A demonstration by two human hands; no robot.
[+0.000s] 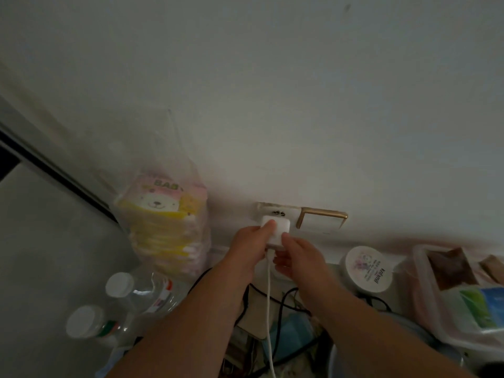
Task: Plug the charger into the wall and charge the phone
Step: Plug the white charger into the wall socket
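Note:
A white cube charger (278,227) sits against the white wall socket (276,211), low on the wall. My left hand (249,248) grips the charger's left side, thumb on its face. My right hand (298,257) pinches its lower right corner. A white cable (269,309) runs from the charger's underside straight down between my forearms. The socket's upper holes show just above the charger. No phone is visible.
A gold-edged switch plate (323,221) adjoins the socket on the right. A bagged baby-diaper pack (166,225) stands left. Two clear bottles with white caps (120,286) stand lower left. A white jar (368,270) and plastic containers (463,293) are right. Black cables (281,304) tangle below.

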